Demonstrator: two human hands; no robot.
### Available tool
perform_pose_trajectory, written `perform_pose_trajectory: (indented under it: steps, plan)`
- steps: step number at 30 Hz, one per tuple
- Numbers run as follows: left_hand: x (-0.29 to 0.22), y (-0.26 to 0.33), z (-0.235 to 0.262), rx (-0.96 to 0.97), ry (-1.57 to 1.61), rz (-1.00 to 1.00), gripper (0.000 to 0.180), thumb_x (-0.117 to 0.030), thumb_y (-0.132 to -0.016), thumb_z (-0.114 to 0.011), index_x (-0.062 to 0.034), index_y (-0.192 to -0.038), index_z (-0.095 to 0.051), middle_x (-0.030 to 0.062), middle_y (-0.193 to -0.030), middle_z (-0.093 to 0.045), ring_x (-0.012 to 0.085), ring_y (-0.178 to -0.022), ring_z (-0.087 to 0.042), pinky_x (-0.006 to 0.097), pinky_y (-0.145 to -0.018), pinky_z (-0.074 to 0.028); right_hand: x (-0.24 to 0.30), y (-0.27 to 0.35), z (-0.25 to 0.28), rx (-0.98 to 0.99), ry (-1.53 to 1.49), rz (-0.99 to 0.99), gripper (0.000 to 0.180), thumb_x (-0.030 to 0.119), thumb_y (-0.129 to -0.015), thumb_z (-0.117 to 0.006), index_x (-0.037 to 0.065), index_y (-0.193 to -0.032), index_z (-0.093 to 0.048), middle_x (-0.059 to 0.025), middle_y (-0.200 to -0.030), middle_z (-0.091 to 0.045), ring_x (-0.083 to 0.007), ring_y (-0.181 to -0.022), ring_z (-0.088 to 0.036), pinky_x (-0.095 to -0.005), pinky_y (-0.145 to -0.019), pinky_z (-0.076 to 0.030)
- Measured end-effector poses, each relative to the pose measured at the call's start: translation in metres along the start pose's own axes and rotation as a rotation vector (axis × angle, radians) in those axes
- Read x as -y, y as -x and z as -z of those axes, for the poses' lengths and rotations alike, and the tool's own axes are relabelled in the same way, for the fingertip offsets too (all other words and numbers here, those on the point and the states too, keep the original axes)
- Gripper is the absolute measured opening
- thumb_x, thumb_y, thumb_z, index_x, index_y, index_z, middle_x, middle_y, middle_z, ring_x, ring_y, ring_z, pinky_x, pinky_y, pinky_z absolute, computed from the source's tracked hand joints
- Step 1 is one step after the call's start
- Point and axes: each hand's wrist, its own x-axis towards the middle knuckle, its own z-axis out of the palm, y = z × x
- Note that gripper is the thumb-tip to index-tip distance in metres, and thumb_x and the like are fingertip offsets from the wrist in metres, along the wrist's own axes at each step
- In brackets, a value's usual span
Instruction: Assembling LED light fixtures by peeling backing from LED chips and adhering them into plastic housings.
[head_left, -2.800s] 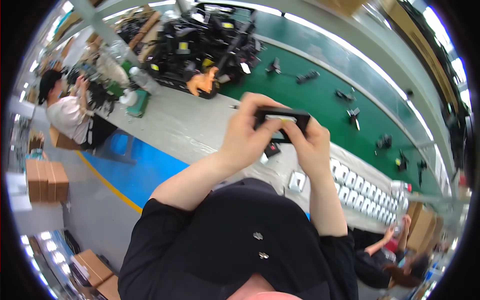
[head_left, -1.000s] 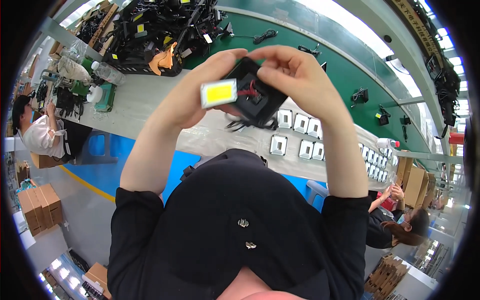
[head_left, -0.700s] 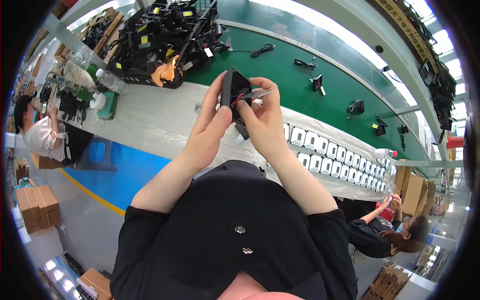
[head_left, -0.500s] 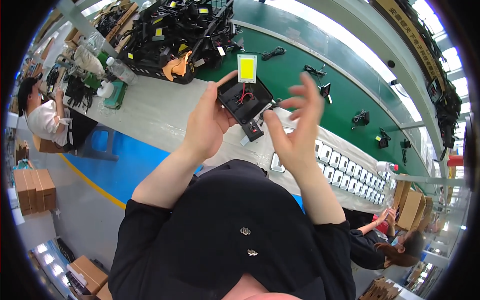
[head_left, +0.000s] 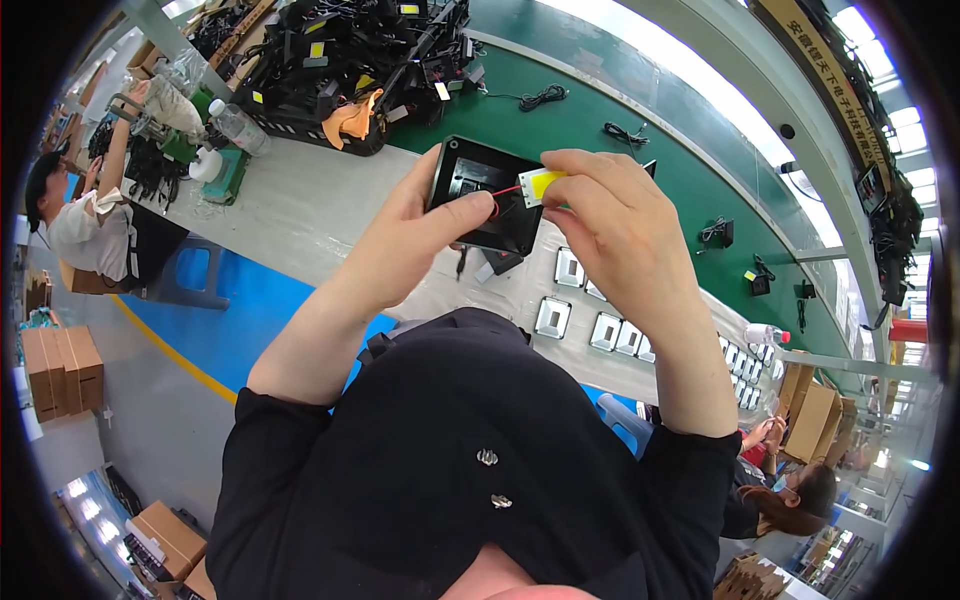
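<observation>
My left hand (head_left: 420,215) is closed around a black, shallow square lamp housing (head_left: 482,163), its thumb reaching inside over the wires. My right hand (head_left: 625,215) pinches a small flat LED panel (head_left: 537,186), yellow with a white border, at the housing's right edge. Thin red wires (head_left: 508,190) run from the panel into the housing. Beneath the housing a dark bracket or cable end (head_left: 497,266) pokes out, partly hidden. On the bench below lie several white-and-grey square frames (head_left: 553,317) in rows.
A black crate (head_left: 300,140) heaped with black lamps, cables and yellow panels stands at the back left. Near it are a clear bottle (head_left: 240,130) and a green device (head_left: 228,180). Coiled cables (head_left: 543,97) lie on the green bench (head_left: 590,110). Co-workers sit at left (head_left: 85,225) and lower right (head_left: 790,495).
My right hand has moved in from the right and taken hold of the LED panel, which is now lower and turned sideways. My left thumb has come over the housing, which has tilted.
</observation>
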Motion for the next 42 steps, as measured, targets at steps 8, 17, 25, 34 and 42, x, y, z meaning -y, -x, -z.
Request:
perform_pose_trajectory:
  steps: [8,17,25,34,42]
  plan:
    - [-0.003,0.000,-0.009,-0.086,-0.352,-0.134,0.027,-0.002,-0.084,-0.057,-0.0014,-0.111,-0.050,0.0047,-0.094,-0.060,0.0100,-0.084,-0.058,0.025,-0.075,-0.048,0.010,-0.002,0.008,-0.022,0.092,0.050,0.026,0.000,-0.064,-0.062,0.000,-0.089,-0.057,-0.0093,-0.091,-0.057,-0.0247,-0.084,-0.057,-0.0324,-0.071,-0.049]
    - [-0.004,-0.002,-0.017,-0.119,-0.681,-0.374,0.028,0.001,-0.082,-0.057,-0.0030,-0.108,-0.050,0.0060,-0.086,-0.061,0.0120,-0.075,-0.060,0.026,-0.068,-0.049,0.029,0.003,0.015,0.033,0.181,-0.040,0.030,-0.001,-0.062,-0.060,-0.002,-0.091,-0.059,-0.0117,-0.090,-0.055,-0.0251,-0.079,-0.055,-0.0336,-0.067,-0.047]
    - [-0.002,0.001,-0.010,0.027,-0.514,-0.475,0.031,-0.004,-0.082,-0.061,-0.0041,-0.111,-0.050,0.0075,-0.088,-0.062,0.0116,-0.078,-0.060,0.025,-0.069,-0.048,0.024,-0.002,0.024,-0.034,-0.066,-0.270,0.022,0.000,-0.066,-0.071,0.004,-0.087,-0.066,-0.0074,-0.084,-0.062,-0.0228,-0.077,-0.059,-0.0311,-0.065,-0.046]
    - [-0.005,0.001,-0.020,-0.077,-0.505,-0.297,0.027,-0.002,-0.084,-0.057,-0.0045,-0.110,-0.052,0.0028,-0.084,-0.060,0.0059,-0.071,-0.054,0.020,-0.058,-0.041,0.041,0.006,0.019,-0.023,0.124,-0.112,0.029,-0.003,-0.064,-0.062,-0.003,-0.093,-0.062,-0.0110,-0.089,-0.056,-0.0259,-0.080,-0.056,-0.0335,-0.068,-0.047]
    - [-0.016,0.008,-0.017,0.163,-0.414,-0.120,0.051,0.007,-0.070,-0.045,-0.0028,-0.120,-0.048,0.0025,-0.092,-0.057,0.0041,-0.067,-0.051,0.018,-0.054,-0.041,0.037,0.009,0.005,-0.111,0.011,0.007,0.035,-0.003,-0.059,-0.064,-0.004,-0.094,-0.063,-0.0115,-0.090,-0.056,-0.0260,-0.079,-0.056,-0.0322,-0.066,-0.047]
